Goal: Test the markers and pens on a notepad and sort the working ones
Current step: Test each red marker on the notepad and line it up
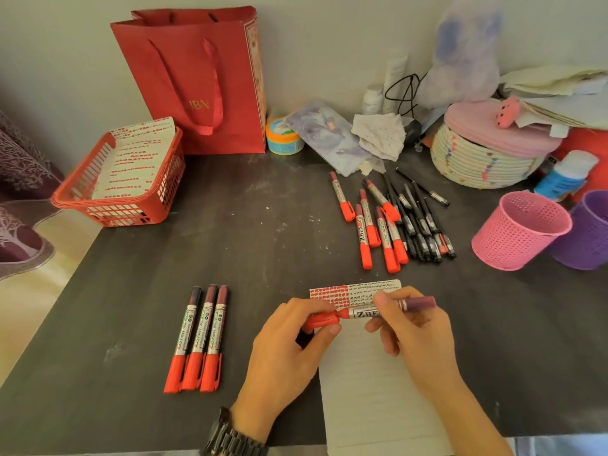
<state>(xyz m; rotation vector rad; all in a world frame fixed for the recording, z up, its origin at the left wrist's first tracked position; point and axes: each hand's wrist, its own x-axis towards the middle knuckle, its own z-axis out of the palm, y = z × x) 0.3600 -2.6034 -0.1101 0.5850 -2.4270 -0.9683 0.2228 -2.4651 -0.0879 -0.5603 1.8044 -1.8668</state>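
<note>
Both hands hold one red marker (362,313) level above the white notepad (368,383). My left hand (289,350) pinches its red cap at the left end. Fingers of my right hand (414,327) grip the silver barrel, and the dark end sticks out to the right. The notepad's top strip carries red and black test marks. Three red markers (197,340) lie side by side left of the notepad. A loose pile of red markers (375,222) and black pens (418,222) lies further back on the dark table.
A pink mesh cup (519,232) and a purple mesh cup (589,232) stand at the right. A red basket (131,209) with marked paper sits at the back left beside a red gift bag (204,80). A woven lidded basket (487,159) and clutter line the back.
</note>
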